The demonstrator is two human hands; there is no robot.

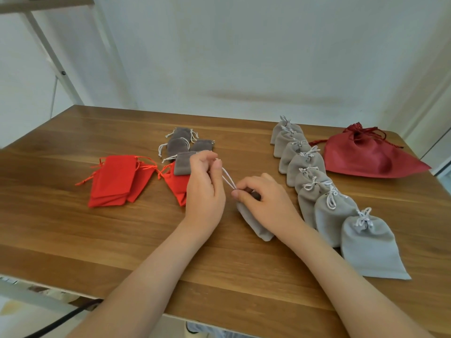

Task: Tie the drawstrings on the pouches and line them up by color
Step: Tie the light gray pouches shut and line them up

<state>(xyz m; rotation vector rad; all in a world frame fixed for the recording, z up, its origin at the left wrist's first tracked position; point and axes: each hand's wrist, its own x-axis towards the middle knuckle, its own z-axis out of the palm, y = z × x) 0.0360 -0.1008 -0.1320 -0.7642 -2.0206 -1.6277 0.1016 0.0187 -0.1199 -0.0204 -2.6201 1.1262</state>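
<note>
Pouch [256,224] gripped at its neck by the right hand [267,200] as an anchor, so the left hand [203,189], pinching the cord [228,179] just left of it, can draw the mouth closed.

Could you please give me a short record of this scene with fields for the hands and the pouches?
left hand: pinches the white drawstring, pulled taut
right hand: grips the neck of the grey pouch lying on the wooden table
tied: row of grey pouches, overlapping, on the right
untied: heap of darker grey pouches at far centre; red pouches on the left
other: dark red drawstring bag, far right
</note>
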